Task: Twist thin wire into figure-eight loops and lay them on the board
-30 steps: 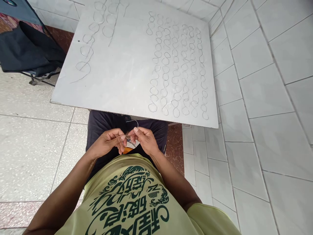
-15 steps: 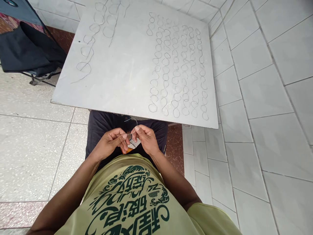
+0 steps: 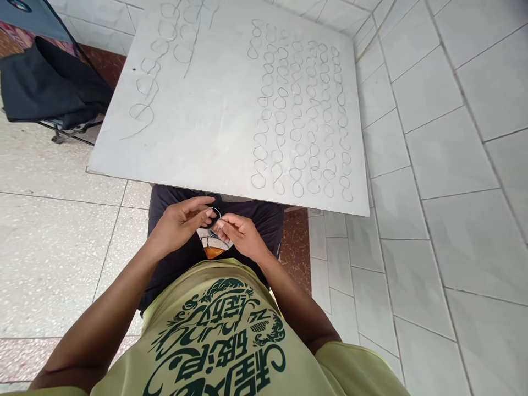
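Observation:
Both my hands are together over my lap, just below the near edge of a white board (image 3: 214, 132). My left hand (image 3: 181, 223) and my right hand (image 3: 241, 236) each pinch a thin piece of wire (image 3: 214, 215) that is bent into a small loop between the fingertips. An orange and white object (image 3: 212, 247) lies on my lap under the hands. On the right half of the board lie several rows of finished figure-eight wire loops (image 3: 299, 115). A longer chain of looped wire (image 3: 154, 71) lies on the board's left side.
A dark folding chair with black fabric (image 3: 45, 82) stands on the floor at the far left. A white tiled wall (image 3: 445, 165) rises along the right of the board. Speckled floor tiles (image 3: 53, 242) spread to my left.
My left hand has risen and shifted right, over the wire. The free wire end that arched above my fingers is now curled into a small closed loop between the fingertips.

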Motion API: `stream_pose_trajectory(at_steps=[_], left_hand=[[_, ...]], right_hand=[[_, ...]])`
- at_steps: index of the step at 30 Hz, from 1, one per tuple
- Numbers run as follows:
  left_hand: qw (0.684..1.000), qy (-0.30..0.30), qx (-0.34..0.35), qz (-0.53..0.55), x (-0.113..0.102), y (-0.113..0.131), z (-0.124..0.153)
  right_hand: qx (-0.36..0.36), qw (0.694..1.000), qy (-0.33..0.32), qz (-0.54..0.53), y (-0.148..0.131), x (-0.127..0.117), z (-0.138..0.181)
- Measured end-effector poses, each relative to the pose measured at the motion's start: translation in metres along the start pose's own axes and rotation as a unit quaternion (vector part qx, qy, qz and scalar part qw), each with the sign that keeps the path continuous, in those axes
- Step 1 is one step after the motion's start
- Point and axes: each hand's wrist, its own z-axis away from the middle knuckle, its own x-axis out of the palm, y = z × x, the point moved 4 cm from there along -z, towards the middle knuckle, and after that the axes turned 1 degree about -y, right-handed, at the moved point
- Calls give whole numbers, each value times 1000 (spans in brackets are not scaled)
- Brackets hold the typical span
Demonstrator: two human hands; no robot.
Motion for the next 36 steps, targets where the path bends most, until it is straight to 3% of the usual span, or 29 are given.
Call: stream_pose_trajectory(at_steps=[6,9,14,19,22,28,33,36], left_hand=[[998,51,15,-40,0,-5,-4],[997,69,10,-41,1,-6,-3],[992,118,5,-37,1,-6,0],[989,137,9,-47,-2,-10,2],[995,89,-2,-44,-7,-12,1],[986,-92,-36,-138,-19,-5,-9],[975,-151,-129,-95,-25,-10,-18],[974,-166,-141,-68,-26,-15,-18]], right_hand=[[58,995,-8,-79,7,1,3],[56,992,-39,-102,7,1,3],[25,991,-20,-133,7,3,2],[69,985,-14,-157,14,16,8],[74,985,0,-158,17,17,11],[72,987,-20,-143,21,12,10],[99,984,-28,-148,21,14,9],[107,981,-24,-157,20,14,9]])
